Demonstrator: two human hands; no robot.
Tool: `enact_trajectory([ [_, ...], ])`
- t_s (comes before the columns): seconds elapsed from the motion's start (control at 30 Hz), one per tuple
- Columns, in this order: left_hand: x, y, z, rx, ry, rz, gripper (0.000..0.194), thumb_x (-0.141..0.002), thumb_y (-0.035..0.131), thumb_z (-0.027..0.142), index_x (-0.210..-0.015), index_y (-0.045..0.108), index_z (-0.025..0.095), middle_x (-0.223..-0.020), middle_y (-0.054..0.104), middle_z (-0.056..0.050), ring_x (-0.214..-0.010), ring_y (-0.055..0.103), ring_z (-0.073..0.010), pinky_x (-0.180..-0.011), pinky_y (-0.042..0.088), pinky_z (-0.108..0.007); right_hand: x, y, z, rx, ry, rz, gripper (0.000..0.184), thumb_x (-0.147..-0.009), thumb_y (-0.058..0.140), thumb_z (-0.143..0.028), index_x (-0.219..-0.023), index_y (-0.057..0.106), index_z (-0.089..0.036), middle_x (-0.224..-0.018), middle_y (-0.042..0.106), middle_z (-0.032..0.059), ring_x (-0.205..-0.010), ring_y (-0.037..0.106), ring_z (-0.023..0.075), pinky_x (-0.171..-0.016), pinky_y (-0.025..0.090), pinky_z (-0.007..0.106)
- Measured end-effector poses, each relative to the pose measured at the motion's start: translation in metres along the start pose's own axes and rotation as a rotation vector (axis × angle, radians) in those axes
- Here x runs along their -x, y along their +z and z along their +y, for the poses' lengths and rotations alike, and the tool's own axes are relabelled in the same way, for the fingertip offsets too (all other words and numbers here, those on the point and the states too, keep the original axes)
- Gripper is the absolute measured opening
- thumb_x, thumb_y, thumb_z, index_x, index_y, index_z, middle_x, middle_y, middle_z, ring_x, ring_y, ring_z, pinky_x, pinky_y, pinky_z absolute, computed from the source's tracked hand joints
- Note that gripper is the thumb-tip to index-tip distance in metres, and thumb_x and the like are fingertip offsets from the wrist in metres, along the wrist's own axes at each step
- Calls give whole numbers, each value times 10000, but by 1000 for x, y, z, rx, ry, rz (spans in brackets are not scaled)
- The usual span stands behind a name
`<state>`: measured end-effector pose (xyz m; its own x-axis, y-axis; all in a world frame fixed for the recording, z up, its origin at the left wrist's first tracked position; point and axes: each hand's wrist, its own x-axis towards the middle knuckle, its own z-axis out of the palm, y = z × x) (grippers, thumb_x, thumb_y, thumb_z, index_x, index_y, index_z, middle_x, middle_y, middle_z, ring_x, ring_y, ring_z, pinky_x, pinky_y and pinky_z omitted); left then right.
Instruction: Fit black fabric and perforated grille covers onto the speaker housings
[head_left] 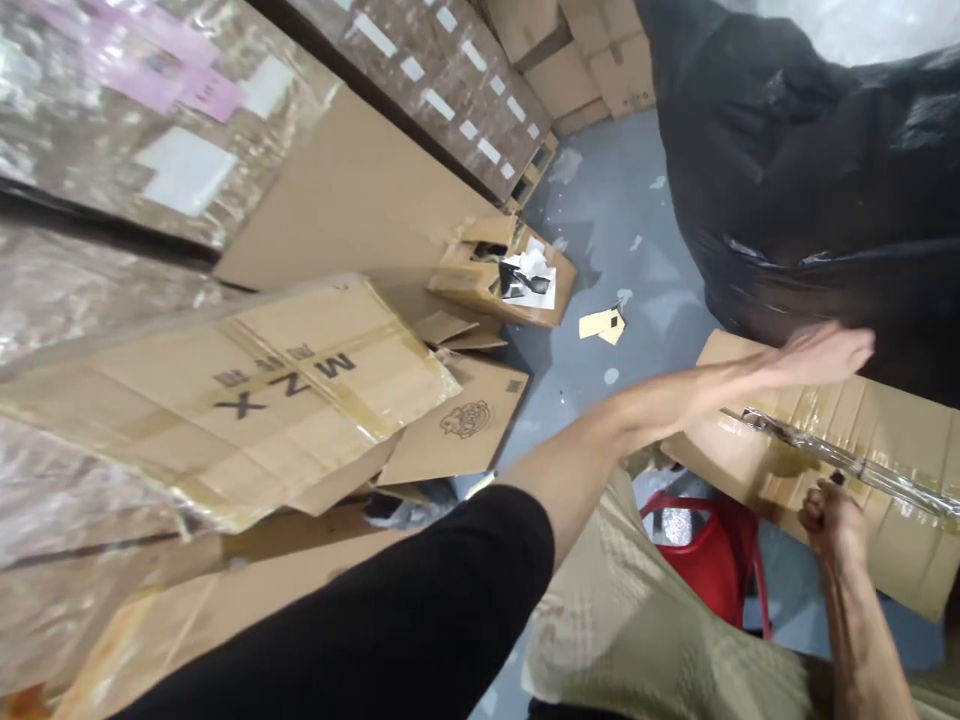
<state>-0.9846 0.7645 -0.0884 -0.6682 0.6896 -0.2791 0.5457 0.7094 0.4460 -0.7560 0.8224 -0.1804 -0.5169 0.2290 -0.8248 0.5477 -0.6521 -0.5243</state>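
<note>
Two bare hands at a taped carton (892,545), right side of the frame. The carton lies obliquely beside a large black plastic-wrapped mass (810,170), upper right; glossy, wrinkled clear tape (862,468) runs along its seam. The right hand (834,515), lower right, has its grip clenched around a small dark object (837,479), whose end projects near the seam; its type cannot be told. The left hand (829,352), reaching across from a black sleeve (450,590), appears above the carton's upper part; it is blurred, and whether its grip is closed or holds anything cannot be told. Below the carton's left end, a red plastic item (712,560) stands near the person's khaki-clad leg (622,610). Left of centre, a tilted carton marked "MZX" (300,390) overlaps one with a printed emblem (465,420). At upper centre, an open box (480,280) bears crumpled white paper (536,275); pale tags (602,324) lie on the grey-blue floor (622,200).
</note>
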Motion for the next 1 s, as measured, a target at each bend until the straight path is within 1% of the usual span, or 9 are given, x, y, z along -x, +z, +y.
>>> enact_trajectory([
  [0.07, 44, 30, -16, -16, 13, -65, 311, -1048, 451, 262, -1103, 741, 164, -1027, 739, -107, -970, 673, -231, -926, 508, -393, -5, -20, -24, 18, 16, 61, 227, -1061, 654, -375, -1016, 610, -157, -780, 526, -49, -513, 403, 52, -421, 330, 158],
  [0.13, 84, 70, -23, -44, -45, -128, 213, -948, 615, 233, -1104, 739, 159, -1155, 736, -132, -1139, 653, -295, -1028, 487, -459, -17, -26, -42, 45, 47, 92, 229, -1067, 644, -354, -960, 586, -160, -733, 478, -68, -479, 332, 42, -392, 256, 153],
  [0.23, 124, 120, -22, -35, -87, -2, 272, -975, 559, 204, -1195, 707, 141, -1320, 671, -167, -1306, 579, -315, -1109, 432, -501, -37, -17, -56, 100, 109, 104, 244, -1067, 647, -376, -970, 597, -158, -731, 475, -68, -480, 328, 41, -393, 260, 154],
  [0.3, 134, 137, -19, -6, -80, 87, 283, -1026, 482, 218, -1185, 702, 135, -1344, 654, -171, -1357, 543, -307, -1123, 418, -488, -47, -8, -59, 145, 153, 91, 250, -1062, 656, -397, -1013, 617, -155, -761, 509, -56, -501, 378, 48, -414, 314, 158],
  [0.43, 137, 138, -10, 106, -111, 138, 248, -1016, 494, 205, -1169, 679, 142, -1288, 680, -152, -1296, 583, -288, -1113, 418, -450, -55, 9, -63, 255, 215, 29, 253, -1055, 664, -401, -1098, 641, -153, -865, 591, -13, -596, 511, 79, -493, 444, 187],
  [0.57, 143, 129, 0, 189, -177, 170, 300, -933, 559, 142, -1222, 636, 118, -1194, 709, -159, -1171, 646, -289, -1048, 453, -437, -63, 36, -71, 404, 199, -38, 246, -1046, 678, -390, -1107, 646, -154, -894, 604, -4, -627, 536, 90, -524, 473, 202],
  [0.67, 153, 126, 4, 221, -131, 167, 310, -900, 568, 96, -1200, 642, 110, -1187, 724, -159, -1156, 665, -277, -1049, 464, -412, -67, 50, -83, 553, 98, -46, 273, -1052, 662, -424, -1109, 646, -158, -903, 610, 2, -640, 545, 96, -544, 488, 216],
  [0.87, 166, 117, 14, 150, -50, 180, 278, -939, 580, 163, -1194, 671, 99, -1251, 725, -175, -1248, 648, -286, -1088, 467, -396, -45, 51, -107, 1053, -144, -98, 250, -1010, 722, -386, -941, 658, -155, -736, 560, -46, -544, 474, 81, -490, 402, 201],
  [1.0, 164, 110, 20, 154, -29, 187, 201, -944, 570, 160, -1068, 725, 187, -1106, 772, -110, -1097, 705, -264, -1018, 515, -398, -59, 109, -93, 1353, -258, -338, 185, -965, 750, -286, -839, 679, -170, -654, 550, -51, -563, 505, 109, -519, 402, 223],
])
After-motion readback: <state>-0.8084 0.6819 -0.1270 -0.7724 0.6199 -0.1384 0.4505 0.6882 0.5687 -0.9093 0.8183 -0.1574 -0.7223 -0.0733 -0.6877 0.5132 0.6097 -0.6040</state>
